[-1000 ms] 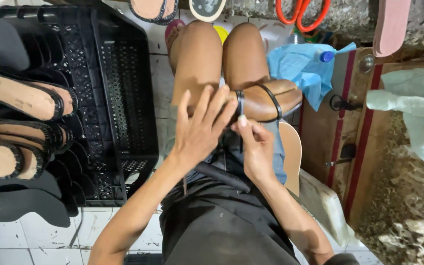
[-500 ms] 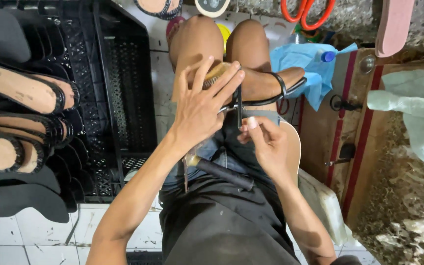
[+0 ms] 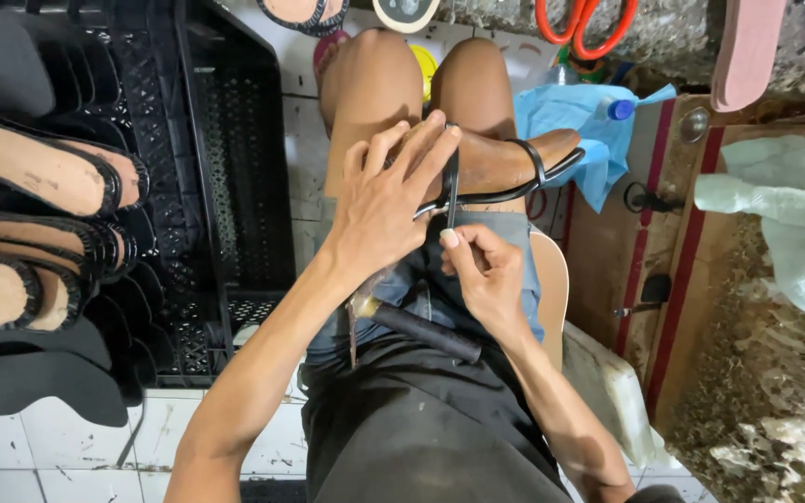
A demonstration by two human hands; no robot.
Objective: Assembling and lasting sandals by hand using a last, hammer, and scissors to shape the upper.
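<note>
Black straps (image 3: 514, 191) run over a brown shoe form (image 3: 500, 160) that lies across the person's lap, its toe pointing right, just below the bare knees. The left hand (image 3: 388, 210) lies flat over the near end of the form, fingers (image 3: 421, 154) spread apart and pressing down on it and on one upright strap (image 3: 452, 182). The right hand (image 3: 482, 270) sits just below, its thumb and forefinger pinched together on the lower end of that strap; the other fingers curl in, and what they cover is hard to make out.

On the lap, under both wrists, lies a tool with a dark handle (image 3: 426, 333) and a pale metal end that reaches toward the left thigh. A tan sole (image 3: 553, 289) pokes out from beneath the right forearm, resting on its edge against the leg.

To the left stands a black plastic crate (image 3: 235, 186) on the white tiled floor (image 3: 58, 447). Beside and over it, finished sandals (image 3: 39, 168) with tan insoles and black braided rims are stacked in a row, with flat black soles (image 3: 30, 382) below them. To the right, a crumpled blue bag (image 3: 579, 126) lies close to the toe of the form, beside a wooden box (image 3: 663, 251) with red stripes. Orange-handled scissors (image 3: 584, 23) hang at the top edge, and a pale green cloth (image 3: 784, 205) drapes over the rough wall on the far right.
</note>
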